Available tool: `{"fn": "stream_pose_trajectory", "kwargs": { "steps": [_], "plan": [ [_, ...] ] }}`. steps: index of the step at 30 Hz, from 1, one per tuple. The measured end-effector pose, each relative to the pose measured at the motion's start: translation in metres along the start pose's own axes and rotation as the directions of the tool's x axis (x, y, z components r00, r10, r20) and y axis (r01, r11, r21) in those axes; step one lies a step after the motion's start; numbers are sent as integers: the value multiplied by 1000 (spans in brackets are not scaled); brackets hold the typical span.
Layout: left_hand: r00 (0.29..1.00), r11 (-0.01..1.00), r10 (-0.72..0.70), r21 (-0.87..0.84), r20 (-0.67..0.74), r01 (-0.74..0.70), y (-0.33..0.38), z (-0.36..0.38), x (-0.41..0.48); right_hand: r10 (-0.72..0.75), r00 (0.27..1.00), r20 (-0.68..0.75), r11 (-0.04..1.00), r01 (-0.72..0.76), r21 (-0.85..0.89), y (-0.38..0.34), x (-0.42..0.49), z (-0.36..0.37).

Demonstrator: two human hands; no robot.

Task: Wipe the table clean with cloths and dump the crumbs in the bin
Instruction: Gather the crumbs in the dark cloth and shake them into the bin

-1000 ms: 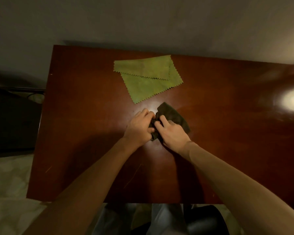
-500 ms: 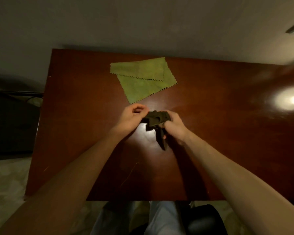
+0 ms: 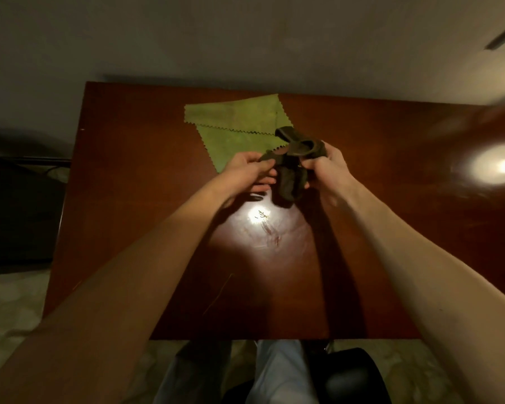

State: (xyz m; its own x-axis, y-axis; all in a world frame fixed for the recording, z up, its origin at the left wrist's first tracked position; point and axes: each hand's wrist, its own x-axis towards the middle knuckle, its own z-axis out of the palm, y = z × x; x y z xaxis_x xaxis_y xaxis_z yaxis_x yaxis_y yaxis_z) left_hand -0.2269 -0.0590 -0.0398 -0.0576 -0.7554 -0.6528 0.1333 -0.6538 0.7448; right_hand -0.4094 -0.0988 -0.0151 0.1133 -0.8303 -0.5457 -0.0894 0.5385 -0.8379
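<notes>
Leaning over the reddish-brown table (image 3: 129, 199), I see the folded green cloth (image 3: 236, 123) with zigzag edges lying flat on it. By the green cloth's near right corner, the crumpled dark cloth (image 3: 292, 182) hangs off the wood between my left hand (image 3: 245, 170) and right hand (image 3: 330, 167), each pinching an end with curled fingers. A few crumbs (image 3: 261, 217) lie nearer me than the green cloth, in the glare.

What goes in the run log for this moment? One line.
left hand, right hand: grip dark cloth above table | green cloth: lying on table
</notes>
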Motion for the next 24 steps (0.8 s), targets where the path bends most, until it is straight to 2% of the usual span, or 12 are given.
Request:
{"fn": "stream_pose_trajectory", "kwargs": {
  "steps": [3,6,8,12,14,17,21,24],
  "plan": [
    [998,971,30,238,-53,-16,0,2,2,-100,994,-41,972,89,-217,16,1,-6],
    [997,817,75,574,-21,-50,-9,1,2,-92,996,22,918,93,-386,48,-5,-2],
    [993,730,119,678,-4,-85,-21,-1,0,-121,993,1,870,106,-481,73,-8,6],
    [988,680,150,723,28,-124,-42,-10,-8,-287,958,-22,756,212,-619,99,-15,19],
    [983,636,179,757,41,-147,-50,-17,-8,-358,931,77,640,304,-705,103,-22,24],
    [976,557,201,810,81,-182,-55,-27,-9,-359,893,271,404,410,-818,111,-30,23],
    [983,608,171,778,66,-158,-60,-37,-15,-277,856,437,177,493,-852,117,-37,19],
    [984,691,174,709,29,-143,-63,-39,-19,-226,851,474,114,506,-855,116,-43,19]
  ]
}}
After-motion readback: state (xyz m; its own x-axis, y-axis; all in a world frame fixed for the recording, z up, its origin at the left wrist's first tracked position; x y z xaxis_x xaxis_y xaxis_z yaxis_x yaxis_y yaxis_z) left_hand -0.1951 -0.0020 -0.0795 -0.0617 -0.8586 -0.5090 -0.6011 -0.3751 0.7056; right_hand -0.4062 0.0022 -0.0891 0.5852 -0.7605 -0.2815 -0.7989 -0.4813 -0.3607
